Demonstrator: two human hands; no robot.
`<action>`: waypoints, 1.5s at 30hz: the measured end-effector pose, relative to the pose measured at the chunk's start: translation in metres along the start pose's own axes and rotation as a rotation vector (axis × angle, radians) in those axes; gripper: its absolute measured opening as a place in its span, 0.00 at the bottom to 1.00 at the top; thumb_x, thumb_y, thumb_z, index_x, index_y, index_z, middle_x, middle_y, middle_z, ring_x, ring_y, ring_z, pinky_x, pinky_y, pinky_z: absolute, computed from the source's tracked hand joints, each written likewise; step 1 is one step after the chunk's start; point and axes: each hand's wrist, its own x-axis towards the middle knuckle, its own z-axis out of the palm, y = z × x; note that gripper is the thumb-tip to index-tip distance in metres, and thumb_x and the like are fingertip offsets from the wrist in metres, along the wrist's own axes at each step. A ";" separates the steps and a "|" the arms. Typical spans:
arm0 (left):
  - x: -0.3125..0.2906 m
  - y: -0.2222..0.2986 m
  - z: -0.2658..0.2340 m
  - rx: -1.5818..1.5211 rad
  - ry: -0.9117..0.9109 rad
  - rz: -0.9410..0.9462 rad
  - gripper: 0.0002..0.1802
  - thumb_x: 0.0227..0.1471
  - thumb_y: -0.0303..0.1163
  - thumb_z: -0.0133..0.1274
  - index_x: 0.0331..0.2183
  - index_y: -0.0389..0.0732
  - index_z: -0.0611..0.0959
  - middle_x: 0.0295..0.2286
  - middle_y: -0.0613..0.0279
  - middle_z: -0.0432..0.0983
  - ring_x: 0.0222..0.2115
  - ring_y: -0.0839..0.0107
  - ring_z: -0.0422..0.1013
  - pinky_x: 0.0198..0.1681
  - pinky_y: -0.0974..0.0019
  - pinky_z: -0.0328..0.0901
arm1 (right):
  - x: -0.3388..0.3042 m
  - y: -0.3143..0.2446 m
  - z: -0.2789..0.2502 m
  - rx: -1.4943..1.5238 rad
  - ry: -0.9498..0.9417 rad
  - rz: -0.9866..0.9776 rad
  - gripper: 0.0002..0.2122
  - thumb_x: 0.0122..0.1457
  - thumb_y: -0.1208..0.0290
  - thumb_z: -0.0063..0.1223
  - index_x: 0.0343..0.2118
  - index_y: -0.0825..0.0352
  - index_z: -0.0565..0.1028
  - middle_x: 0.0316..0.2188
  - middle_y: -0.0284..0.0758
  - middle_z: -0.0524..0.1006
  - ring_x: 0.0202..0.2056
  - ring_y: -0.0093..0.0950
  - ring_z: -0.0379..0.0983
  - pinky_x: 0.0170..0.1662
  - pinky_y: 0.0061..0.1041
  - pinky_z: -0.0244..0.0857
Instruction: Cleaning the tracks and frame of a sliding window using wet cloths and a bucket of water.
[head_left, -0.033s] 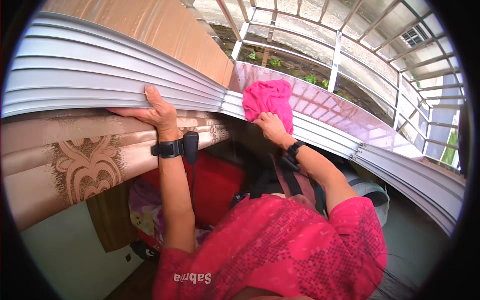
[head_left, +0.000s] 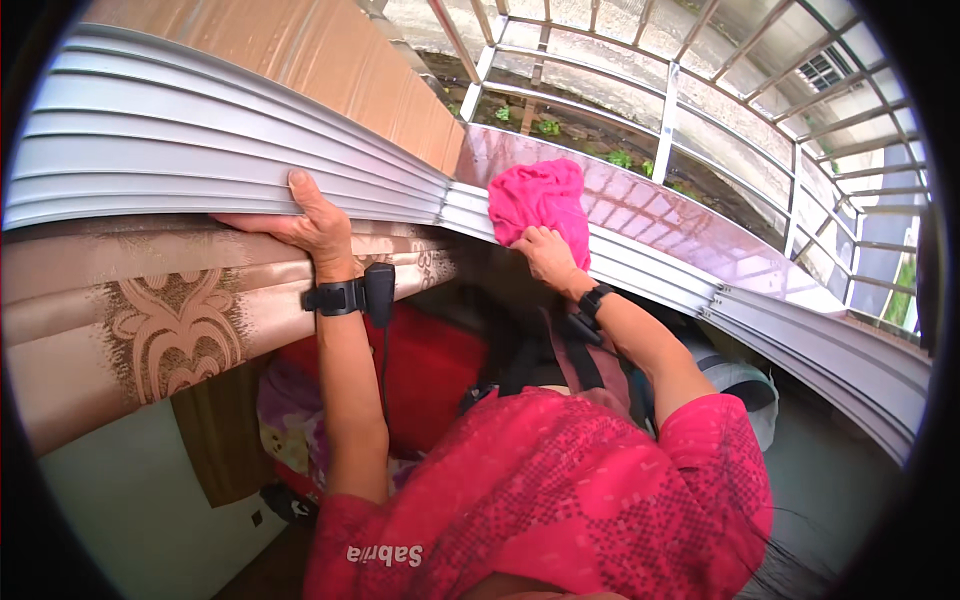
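My right hand (head_left: 550, 257) has its fingers closed on a bunched pink cloth (head_left: 540, 200). The cloth lies across the white metal window track (head_left: 640, 268) and reaches onto the glossy pinkish stone sill (head_left: 690, 210) beyond. Further left, my left hand (head_left: 322, 235) grips the lower edge of the ridged silvery window frame (head_left: 200, 140). Its thumb rests on the ridged face while its other fingers go under the edge, partly out of sight. Just below that hand hangs a beige patterned curtain (head_left: 180, 330). Both wrists wear black straps, the left one with a small black device.
Outside the sill stands a metal railing (head_left: 668, 120), with small green plants (head_left: 620, 158) on the ground past it. A wood-toned panel (head_left: 300, 60) adjoins the frame at upper left. Under my arms are a red item (head_left: 440, 370) and a pale rounded object (head_left: 745, 385).
My right hand and the pink cloth have shifted very slightly to the right along the track. The left hand keeps its place on the frame.
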 end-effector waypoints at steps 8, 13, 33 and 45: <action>-0.081 0.083 -0.007 0.139 -0.243 0.199 0.20 0.52 0.27 0.49 0.48 0.33 0.69 0.50 0.42 0.62 0.54 0.46 0.56 0.58 0.43 0.47 | -0.017 0.017 -0.045 0.082 0.240 0.166 0.22 0.47 0.71 0.56 0.48 0.62 0.69 0.43 0.37 0.70 0.47 0.36 0.65 0.48 0.36 0.58; -0.173 0.092 0.084 -0.129 -1.077 0.138 0.17 0.43 0.23 0.50 0.40 0.37 0.77 0.45 0.55 0.71 0.49 0.56 0.65 0.51 0.58 0.61 | -0.008 0.042 -0.030 -0.062 0.115 0.286 0.24 0.46 0.63 0.60 0.48 0.62 0.69 0.41 0.37 0.69 0.45 0.36 0.65 0.44 0.35 0.59; -0.261 0.051 0.144 0.024 -1.386 -0.007 0.16 0.39 0.34 0.56 0.36 0.47 0.78 0.35 0.60 0.69 0.41 0.61 0.67 0.41 0.54 0.59 | -0.066 0.071 -0.046 -0.101 0.172 0.565 0.12 0.47 0.67 0.56 0.38 0.55 0.74 0.35 0.32 0.70 0.40 0.35 0.66 0.40 0.38 0.58; -0.236 0.047 0.152 -0.450 -1.509 0.052 0.22 0.35 0.31 0.55 0.37 0.36 0.73 0.36 0.44 0.70 0.40 0.47 0.65 0.44 0.52 0.62 | -0.048 0.020 -0.053 0.325 0.592 0.548 0.09 0.51 0.72 0.52 0.36 0.65 0.76 0.32 0.42 0.75 0.38 0.41 0.70 0.43 0.36 0.64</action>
